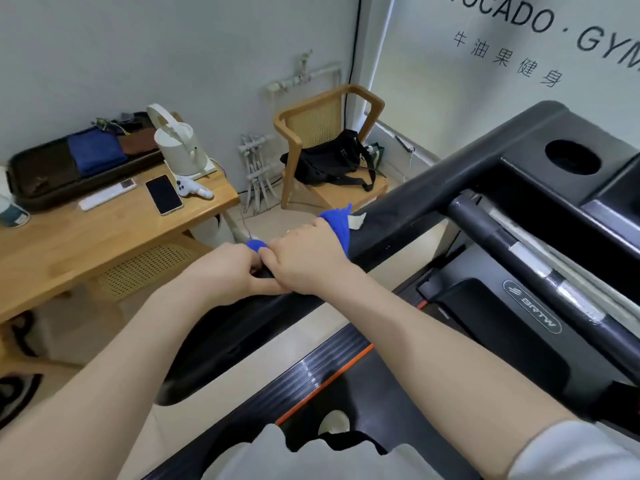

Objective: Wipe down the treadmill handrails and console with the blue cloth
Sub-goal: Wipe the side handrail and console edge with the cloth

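The right hand [308, 261] is gripping the blue cloth [337, 225] around the left handrail [415, 216], fingers curled over the top so the cloth is bunching out ahead of the knuckles toward the console [568, 157]. The left hand [225, 271] is sitting right against it on the same rail, fingers curled, pinching a small tail of the cloth that is poking up between the two hands. Both forearms are reaching across from the lower edge of the view.

Judging by this, the handrail step is the one in hand: the cloth is wrapped on the rail near its middle, with a bare stretch running up to the console and another running back down toward the person. The next move probably calls for sliding the wrapped cloth along the rail while keeping the grip firm enough that it does not slip off, then shifting to the console and the far rail.

Beyond the rail, a wooden table [114, 233] is holding a phone [163, 194], a remote [107, 194], a white kettle [176, 143] and a dark tray [45, 174]. A chair [322, 112] with a black bag [332, 161] is standing by the wall.
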`<state>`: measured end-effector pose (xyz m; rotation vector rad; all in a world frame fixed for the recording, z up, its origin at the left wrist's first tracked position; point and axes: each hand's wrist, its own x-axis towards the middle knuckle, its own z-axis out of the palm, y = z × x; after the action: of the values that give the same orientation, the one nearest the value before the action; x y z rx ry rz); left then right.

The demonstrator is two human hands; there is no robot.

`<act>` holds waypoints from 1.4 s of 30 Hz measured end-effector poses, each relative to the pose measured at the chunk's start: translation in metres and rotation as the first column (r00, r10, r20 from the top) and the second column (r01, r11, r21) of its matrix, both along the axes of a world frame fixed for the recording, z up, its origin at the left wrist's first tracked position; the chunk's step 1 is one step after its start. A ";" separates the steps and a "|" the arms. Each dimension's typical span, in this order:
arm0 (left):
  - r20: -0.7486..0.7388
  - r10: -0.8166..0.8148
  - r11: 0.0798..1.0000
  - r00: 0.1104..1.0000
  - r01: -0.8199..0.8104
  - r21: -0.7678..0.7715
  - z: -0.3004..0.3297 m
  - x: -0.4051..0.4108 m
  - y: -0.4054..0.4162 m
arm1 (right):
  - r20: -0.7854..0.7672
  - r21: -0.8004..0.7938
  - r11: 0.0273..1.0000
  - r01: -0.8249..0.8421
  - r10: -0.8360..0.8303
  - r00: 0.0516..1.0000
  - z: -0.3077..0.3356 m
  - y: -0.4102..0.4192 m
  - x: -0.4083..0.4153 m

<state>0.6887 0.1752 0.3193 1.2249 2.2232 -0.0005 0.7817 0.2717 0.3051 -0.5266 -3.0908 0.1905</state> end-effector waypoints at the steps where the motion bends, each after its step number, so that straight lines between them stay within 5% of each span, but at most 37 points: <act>1: -0.009 0.029 0.999 1.000 -0.029 -0.016 0.000 0.001 0.000 | 0.024 -0.033 0.999 -0.043 0.044 0.999 0.001 0.000 -0.002; 6: 0.107 0.003 0.999 0.994 0.002 -0.047 0.003 -0.006 0.005 | 0.299 -0.178 0.982 0.066 -0.010 0.954 0.014 0.046 -0.014; 10: 0.220 -0.047 0.999 0.974 0.051 -0.013 0.007 -0.009 0.006 | 0.567 -0.150 0.946 0.288 -0.156 0.808 0.019 0.084 -0.022; 14: 0.206 -0.115 0.993 0.972 0.108 0.048 0.009 -0.012 0.006 | 0.662 -0.192 0.924 0.332 -0.128 0.739 0.018 0.075 -0.033; 21: 0.031 -0.196 0.980 0.980 0.195 0.022 -0.001 -0.017 0.009 | 0.475 -0.309 0.942 0.131 0.033 0.879 0.010 0.026 -0.039; 29: 0.100 -0.293 0.951 0.951 0.279 0.135 -0.006 -0.024 0.004 | 0.427 -0.089 0.913 0.399 -0.327 0.843 0.008 0.116 -0.016; 36: 0.566 0.003 0.984 0.824 -0.104 0.146 -0.020 -0.048 -0.009 | 0.258 -0.139 0.948 0.286 -0.244 0.935 0.005 0.028 -0.026; 40: 0.602 0.062 0.979 0.796 -0.166 0.118 -0.024 -0.050 -0.009 | -0.158 0.046 0.983 0.180 -0.170 0.973 -0.010 -0.022 -0.012; 42: 0.628 0.055 0.983 0.776 -0.152 0.102 -0.021 -0.050 -0.008 | -0.215 0.030 0.993 0.116 -0.107 0.971 -0.014 -0.011 0.003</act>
<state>0.6386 0.1668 0.2981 0.9796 1.7081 0.5501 0.7851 0.2606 0.2907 -0.6314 -2.8416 0.1677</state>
